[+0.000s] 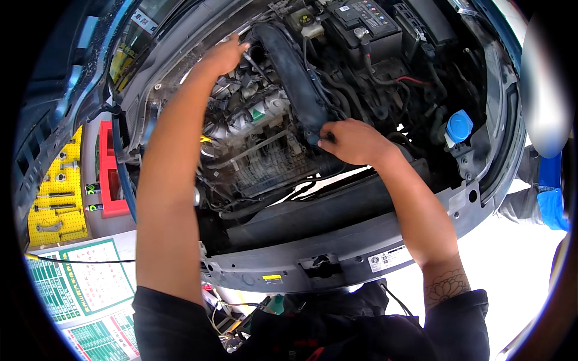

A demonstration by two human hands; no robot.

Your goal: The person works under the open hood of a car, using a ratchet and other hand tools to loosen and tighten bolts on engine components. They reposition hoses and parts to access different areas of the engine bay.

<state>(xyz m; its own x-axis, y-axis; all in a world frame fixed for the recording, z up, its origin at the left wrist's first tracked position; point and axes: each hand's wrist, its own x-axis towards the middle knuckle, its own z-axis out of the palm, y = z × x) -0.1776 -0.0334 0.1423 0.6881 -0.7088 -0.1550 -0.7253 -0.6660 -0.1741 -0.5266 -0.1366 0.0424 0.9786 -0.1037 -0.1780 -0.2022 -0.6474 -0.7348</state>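
A long black air duct (pixel 288 75) runs over the engine (pixel 256 129) from its far end toward me. At the duct's near end is my right hand (pixel 352 141), its fingers curled and closed on it. My left hand (pixel 224 57) reaches to the far side of the engine, left of the duct's far end. One digit points right, beside a slim metal part (pixel 253 63); most of the other fingers are hidden, and what they touch cannot be made out.
A black battery (pixel 364 27) sits at the far right, and a blue-capped filler neck (pixel 459 126) nearer on the right. The front crossmember (pixel 241 268) curves between me and the engine. At left are a yellow tool board (pixel 72 207) and a red rack (pixel 109 174).
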